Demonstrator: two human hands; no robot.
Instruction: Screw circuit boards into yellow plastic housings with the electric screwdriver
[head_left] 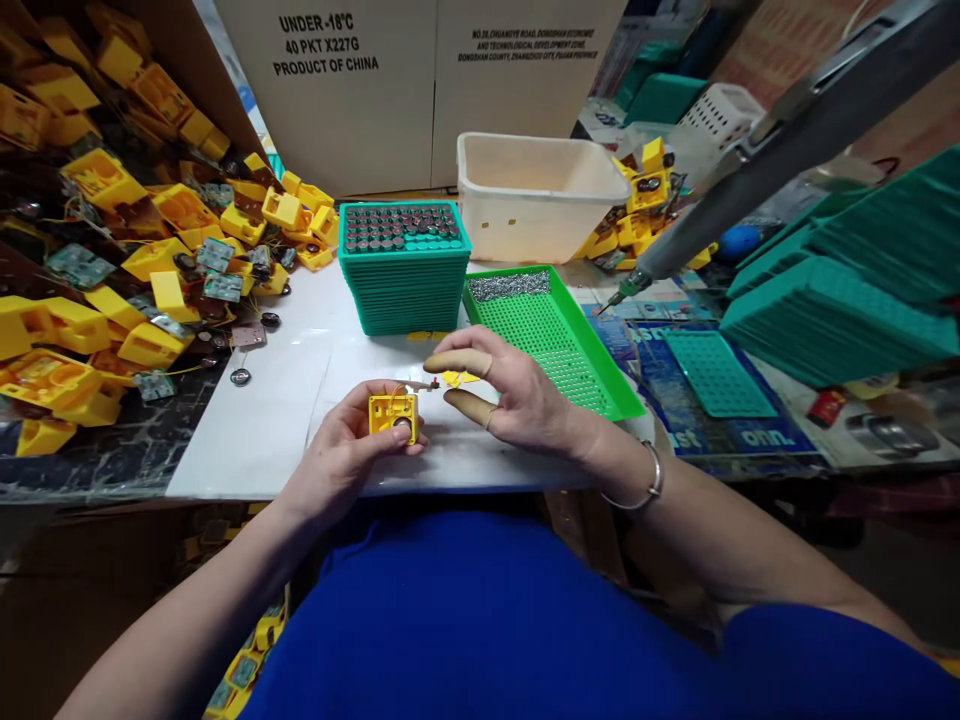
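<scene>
In my left hand (346, 440) I hold a small yellow plastic housing (380, 412), open side up, with a dark round part inside it. Wires run from the housing to a thin circuit board (422, 386), seen nearly edge-on at its right side. My right hand (504, 388) is just right of the board, tan finger covers on the thumb and index finger. Those two fingers are apart, and small yellow pieces (459, 378) show in the gap between them. Whether the fingers touch these pieces or the board I cannot tell.
Left lies a heap of yellow housings (172, 220) with wired boards. Ahead stand stacked teal trays (409, 290) holding small round parts, and a whitish bin (536, 190). A green perforated tray (600, 375) holds metal bits. A grey powered screwdriver (675, 225) hangs at right.
</scene>
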